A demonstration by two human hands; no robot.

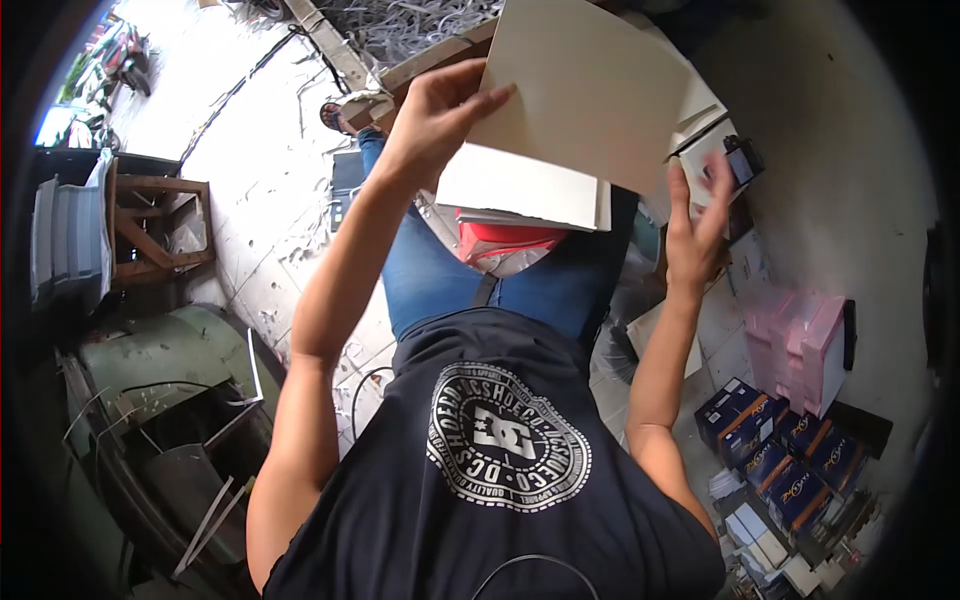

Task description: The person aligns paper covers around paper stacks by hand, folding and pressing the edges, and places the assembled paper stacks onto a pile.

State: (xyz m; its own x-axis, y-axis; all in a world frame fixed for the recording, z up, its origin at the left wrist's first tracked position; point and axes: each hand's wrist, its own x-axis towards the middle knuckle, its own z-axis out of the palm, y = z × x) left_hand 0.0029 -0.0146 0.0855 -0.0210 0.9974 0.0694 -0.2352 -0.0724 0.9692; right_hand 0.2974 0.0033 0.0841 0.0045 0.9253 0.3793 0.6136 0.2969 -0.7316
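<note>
Pinching left hand (440, 108): just before 12 o'clock in my head view, thumb on the near face of the cream card sheet (590, 95), other fingers behind its left edge.
Right hand (695, 230): at 2 o'clock, fingers apart beside the sheet's lower right corner; I cannot tell whether they touch it.
Card sheet: at 1 o'clock, raised and tilted above the white sheet stack (520, 190) over the lap. I judge it light, springy, fairly stiff and a little slippery, its corners easily creased.
Hold: I'd favour opposite edges with flat thumbs, sparing the corners.
Lap: blue jeans (430, 265); a red item (508, 235) shows under the stack, its kind unclear.
Floor: pale tiles (250, 150) at 10 o'clock; shredded paper (420, 30) before 12.
Room: wooden frame (145, 243) between 9 and 10, pink package (785, 335) past 3, dark blue cartons (768, 462) at 4.
</note>
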